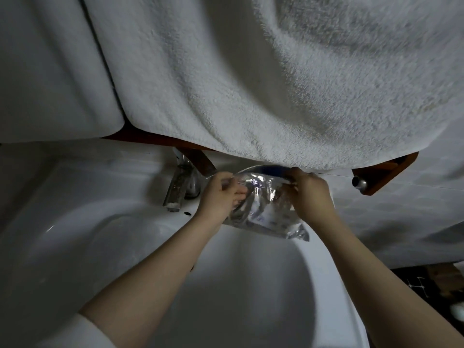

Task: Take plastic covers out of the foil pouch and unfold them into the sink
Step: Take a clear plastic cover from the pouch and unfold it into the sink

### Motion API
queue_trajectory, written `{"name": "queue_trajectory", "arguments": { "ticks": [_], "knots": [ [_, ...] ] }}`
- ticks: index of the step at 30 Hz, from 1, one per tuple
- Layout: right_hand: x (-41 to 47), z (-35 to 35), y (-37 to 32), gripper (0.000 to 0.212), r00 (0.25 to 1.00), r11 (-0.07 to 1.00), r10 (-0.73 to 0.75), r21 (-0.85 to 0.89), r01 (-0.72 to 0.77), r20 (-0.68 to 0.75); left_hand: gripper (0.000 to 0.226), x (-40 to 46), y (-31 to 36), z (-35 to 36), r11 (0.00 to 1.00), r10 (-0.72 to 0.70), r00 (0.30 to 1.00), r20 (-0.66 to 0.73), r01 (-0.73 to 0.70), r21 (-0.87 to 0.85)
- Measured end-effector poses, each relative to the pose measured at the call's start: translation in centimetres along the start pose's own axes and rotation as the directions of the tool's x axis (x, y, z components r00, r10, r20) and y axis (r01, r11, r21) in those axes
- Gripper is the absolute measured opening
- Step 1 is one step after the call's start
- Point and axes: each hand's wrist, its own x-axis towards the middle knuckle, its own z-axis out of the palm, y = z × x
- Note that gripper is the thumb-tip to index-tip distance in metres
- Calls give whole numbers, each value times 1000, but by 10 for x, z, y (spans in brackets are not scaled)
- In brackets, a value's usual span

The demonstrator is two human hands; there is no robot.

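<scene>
A crinkled foil pouch is held above the far rim of a white sink, its mouth pulled open at the top; what lies inside cannot be made out in the dim light. The pouch is stretched between the two hands. Its left edge is gripped by the left hand, fingers curled around the foil, while its upper right corner is pinched by the right hand. White towels are draped just above, and a chrome tap stands beside the left hand.
</scene>
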Motion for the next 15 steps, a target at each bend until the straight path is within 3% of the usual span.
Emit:
{"name": "queue_trajectory", "arguments": {
  "ticks": [2,4,9,11,13,15],
  "knots": [
    [9,8,10,17,988,993,9,-113,-27,-157,29,6,1,-1,999,24,1000,-4,-24,25],
    [18,17,17,10,978,986,45,-146,-75,-204,30,8,0,-1,997,19,999,34,-21,72],
    [29,36,21,14,990,980,87,-167,-105,-113,20,8,-8,-4,964,61,989,132,-92,249],
    [25,38,12,17,983,988,69,-125,-91,-168,19,9,-10,-13,928,75,984,161,-129,351],
    [11,38,-1,23,959,995,-39,-103,10,-282,16,7,-15,-24,901,45,977,209,-130,415],
    [-8,39,-21,34,946,984,-176,-35,173,-273,14,1,-25,-39,840,-9,955,296,-153,520]
  ]
}}
